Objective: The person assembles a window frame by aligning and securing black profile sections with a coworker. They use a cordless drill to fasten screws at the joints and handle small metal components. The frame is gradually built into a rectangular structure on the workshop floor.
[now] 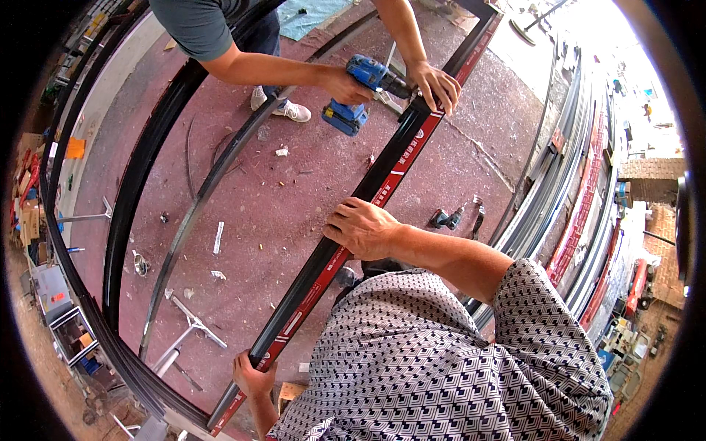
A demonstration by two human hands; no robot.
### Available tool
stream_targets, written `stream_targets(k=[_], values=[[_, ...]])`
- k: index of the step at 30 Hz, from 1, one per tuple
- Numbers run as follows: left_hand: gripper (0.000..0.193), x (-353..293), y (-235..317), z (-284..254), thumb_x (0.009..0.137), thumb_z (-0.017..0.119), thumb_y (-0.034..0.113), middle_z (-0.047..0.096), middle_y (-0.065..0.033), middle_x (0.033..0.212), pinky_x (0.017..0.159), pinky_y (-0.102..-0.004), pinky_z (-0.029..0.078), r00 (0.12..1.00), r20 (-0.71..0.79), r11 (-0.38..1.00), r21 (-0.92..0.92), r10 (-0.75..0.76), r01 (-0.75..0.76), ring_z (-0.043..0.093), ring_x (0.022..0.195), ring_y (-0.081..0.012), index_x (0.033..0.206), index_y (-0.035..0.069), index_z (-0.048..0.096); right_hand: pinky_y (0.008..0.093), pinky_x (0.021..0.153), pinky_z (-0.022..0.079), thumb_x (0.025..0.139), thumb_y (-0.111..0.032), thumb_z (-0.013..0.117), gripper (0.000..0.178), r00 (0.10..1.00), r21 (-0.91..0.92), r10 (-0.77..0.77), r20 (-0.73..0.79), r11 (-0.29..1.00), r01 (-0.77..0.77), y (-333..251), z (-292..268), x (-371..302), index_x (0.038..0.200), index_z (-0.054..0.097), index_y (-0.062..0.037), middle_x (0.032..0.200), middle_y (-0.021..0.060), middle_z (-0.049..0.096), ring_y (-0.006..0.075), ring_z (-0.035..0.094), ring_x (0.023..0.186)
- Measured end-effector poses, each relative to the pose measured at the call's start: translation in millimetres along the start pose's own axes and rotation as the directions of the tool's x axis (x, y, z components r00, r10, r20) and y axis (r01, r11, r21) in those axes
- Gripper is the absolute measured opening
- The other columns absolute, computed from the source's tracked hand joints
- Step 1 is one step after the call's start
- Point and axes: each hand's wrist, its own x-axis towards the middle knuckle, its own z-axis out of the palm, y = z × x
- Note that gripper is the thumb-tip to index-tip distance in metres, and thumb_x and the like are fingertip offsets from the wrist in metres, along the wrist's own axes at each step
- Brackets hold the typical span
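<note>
A long black metal profile (301, 283) with a red film strip along one side runs diagonally from lower left to upper right. My left hand (254, 376) is closed round its lower end, thumb and fingers on opposite sides. Farther up, my right hand (364, 229) grips the profile from above, fingers curled over its far edge. Across from me, another person's hand (347, 87) holds a blue cordless drill (368, 71) with its nose at the profile's side. That person's other hand (437, 87) presses on the profile just beyond the drill.
Curved black profiles (140, 176) arc along the left. A metal stand (193, 323) and small debris lie on the reddish floor (257, 257). Another cordless drill (446, 217) rests on the floor right of my hand. Long profiles (540, 198) are stacked at right.
</note>
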Motion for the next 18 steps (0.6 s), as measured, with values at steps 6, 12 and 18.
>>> stream_targets(k=[6,12,18], values=[[0.071,0.1,1.1,-1.6,0.053,0.096,0.021,0.067,-0.0160,0.109,0.086,-0.0548,0.052,1.000,0.020,1.000,0.027,-0.013,0.013,0.064,0.104,-0.0425,0.113,0.007,0.060,0.0407,0.107,0.048,0.093,-0.026,0.070,0.037,0.999,0.005,-0.001,-0.044,1.000,0.001,0.4,5.3,-0.8,0.124,0.067,-0.0063,0.118,0.0094,0.069,0.0262,0.063,0.114],[0.073,-0.4,2.5,-1.7,0.053,0.097,0.022,0.067,-0.0160,0.110,0.086,-0.0547,0.052,0.999,0.019,0.999,0.024,-0.031,0.030,0.064,0.105,-0.0425,0.114,0.006,0.060,0.0407,0.109,0.047,0.092,-0.026,0.070,0.042,1.000,-0.001,0.007,0.026,1.000,-0.007,0.2,4.1,0.1,0.128,0.066,-0.0057,0.121,0.0099,0.069,0.0267,0.063,0.116],[0.074,-1.4,-5.6,2.7,0.053,0.098,0.023,0.067,-0.0165,0.111,0.087,-0.0547,0.052,1.000,0.013,1.000,0.021,-0.008,0.008,0.064,0.106,-0.0427,0.114,0.006,0.059,0.0400,0.104,0.047,0.098,-0.035,0.064,0.038,0.999,-0.057,-0.014,-0.051,0.998,0.011,1.0,7.7,-1.3,0.124,0.066,-0.0076,0.117,0.0079,0.069,0.0245,0.062,0.115]])
